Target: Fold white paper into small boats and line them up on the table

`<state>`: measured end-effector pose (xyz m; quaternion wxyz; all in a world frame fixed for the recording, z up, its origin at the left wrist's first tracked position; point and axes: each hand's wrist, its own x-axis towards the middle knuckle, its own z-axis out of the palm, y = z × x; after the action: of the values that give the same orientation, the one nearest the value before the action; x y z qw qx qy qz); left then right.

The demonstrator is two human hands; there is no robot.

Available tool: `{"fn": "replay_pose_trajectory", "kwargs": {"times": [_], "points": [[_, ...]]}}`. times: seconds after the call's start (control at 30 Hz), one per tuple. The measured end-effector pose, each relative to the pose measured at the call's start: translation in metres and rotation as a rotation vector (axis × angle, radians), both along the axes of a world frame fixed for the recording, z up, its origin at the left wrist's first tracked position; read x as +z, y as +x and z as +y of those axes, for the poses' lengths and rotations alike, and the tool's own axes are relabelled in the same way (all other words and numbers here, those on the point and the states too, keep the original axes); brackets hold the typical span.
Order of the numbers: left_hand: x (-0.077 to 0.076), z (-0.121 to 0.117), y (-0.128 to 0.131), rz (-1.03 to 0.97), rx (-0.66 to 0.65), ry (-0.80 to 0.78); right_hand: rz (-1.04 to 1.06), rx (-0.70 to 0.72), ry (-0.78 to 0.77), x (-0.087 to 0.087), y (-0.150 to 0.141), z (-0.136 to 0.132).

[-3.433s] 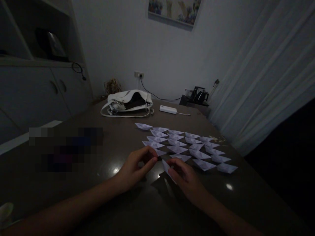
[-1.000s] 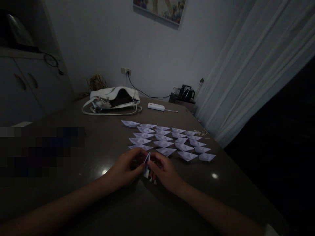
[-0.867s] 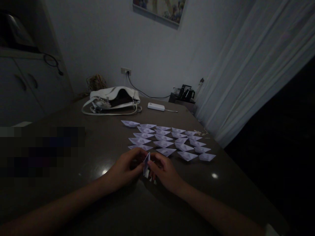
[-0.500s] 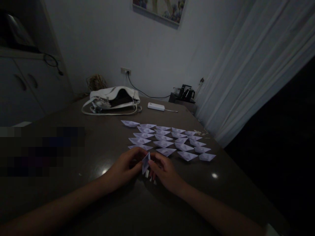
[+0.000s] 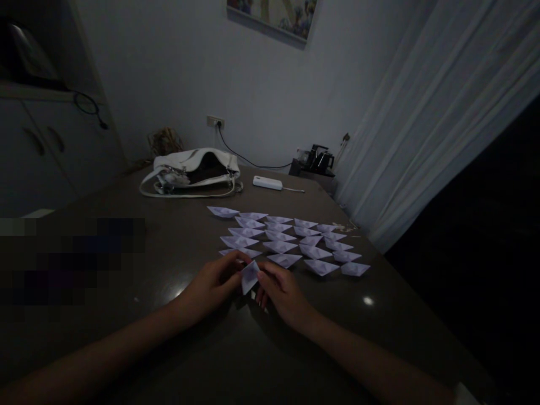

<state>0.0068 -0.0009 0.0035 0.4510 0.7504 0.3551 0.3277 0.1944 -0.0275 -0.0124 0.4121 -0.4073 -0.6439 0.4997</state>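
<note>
A small piece of folded white paper [image 5: 250, 277], diamond-shaped from here, is held up just above the table between my two hands. My left hand [image 5: 217, 286] pinches its left side with thumb and fingers. On the other side, my right hand [image 5: 282, 295] grips its right edge, thumb in front and fingers curled behind and below. Just beyond my hands, several folded paper boats [image 5: 280, 246] sit in rough rows; the nearest left one [image 5: 239, 253] is partly covered by my left hand.
The dark glossy table [image 5: 181, 349] carries a white handbag [image 5: 196, 169], its top open, at the back left. Right of it lies a white device with a strap [image 5: 267, 183]. A black kettle [image 5: 324, 161] stands beyond the far edge, near a white curtain [image 5: 405, 129].
The folded paper has turned and widened between my fingers, from a narrow upright sliver to a broader diamond facing me. Both hands stay in nearly the same place; the boats are unmoved.
</note>
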Motion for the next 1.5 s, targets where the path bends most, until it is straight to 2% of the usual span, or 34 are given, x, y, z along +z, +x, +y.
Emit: {"fn": "replay_pose_trajectory", "kwargs": {"times": [0.17, 0.43, 0.67, 0.83, 0.97, 1.13, 1.37, 1.5], "points": [[-0.004, 0.001, 0.001, -0.086, -0.019, -0.137, 0.002, 0.001, -0.004, -0.001, 0.0, 0.001], [0.0, 0.002, 0.004, -0.261, 0.01, -0.347, 0.063, 0.001, -0.006, 0.0, 0.0, 0.001], [0.002, 0.002, 0.004, -0.326, 0.051, -0.396, 0.134, -0.078, -0.01, 0.0, 0.001, 0.002], [0.004, -0.001, 0.005, -0.372, 0.055, -0.452, 0.133, -0.154, 0.062, 0.003, 0.002, 0.002], [0.004, -0.001, 0.005, -0.377, 0.039, -0.454, 0.116, -0.155, 0.146, 0.004, 0.002, 0.001], [0.002, 0.001, 0.006, -0.328, 0.029, -0.425, 0.083, -0.131, 0.16, 0.01, 0.001, -0.003], [0.002, 0.003, 0.007, -0.378, 0.058, -0.361, 0.077, -0.149, 0.097, 0.01, 0.0, -0.005], [0.002, 0.003, 0.007, -0.381, 0.096, -0.338, -0.066, -0.068, 0.03, 0.008, -0.001, -0.004]]}}
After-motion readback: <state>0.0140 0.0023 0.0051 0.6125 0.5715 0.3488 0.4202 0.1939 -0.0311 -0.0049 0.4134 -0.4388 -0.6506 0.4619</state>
